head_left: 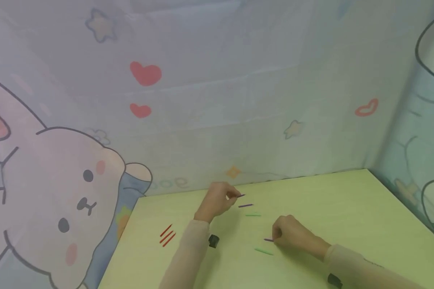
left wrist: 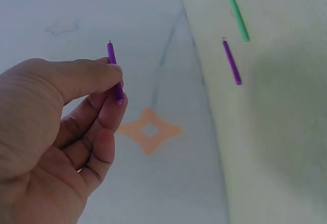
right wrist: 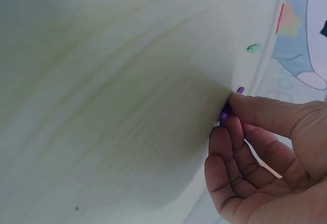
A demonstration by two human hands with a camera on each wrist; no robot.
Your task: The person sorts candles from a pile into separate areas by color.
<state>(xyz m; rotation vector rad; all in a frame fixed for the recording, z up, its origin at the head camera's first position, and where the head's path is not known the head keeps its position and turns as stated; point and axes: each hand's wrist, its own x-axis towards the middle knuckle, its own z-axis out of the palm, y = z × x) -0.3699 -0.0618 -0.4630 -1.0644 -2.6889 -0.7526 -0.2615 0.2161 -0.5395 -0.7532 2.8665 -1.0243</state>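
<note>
My left hand (head_left: 218,200) pinches a thin purple candle (left wrist: 112,52) between thumb and fingers near the table's back edge; a short wick shows at its tip. Lying beside that hand are another purple candle (head_left: 245,206) and a green candle (head_left: 253,215). Further right and nearer the front, my right hand (head_left: 294,235) pinches a purple candle (right wrist: 240,90) low over the table; whether it touches the surface I cannot tell. A second green candle (head_left: 263,251) lies just in front of the right hand.
Three red candles (head_left: 167,237) lie side by side at the left of the pale yellow-green table (head_left: 332,200). Behind the table hangs a backdrop printed with hearts and a rabbit (head_left: 76,176). A dark device (head_left: 213,241) sits at my left wrist.
</note>
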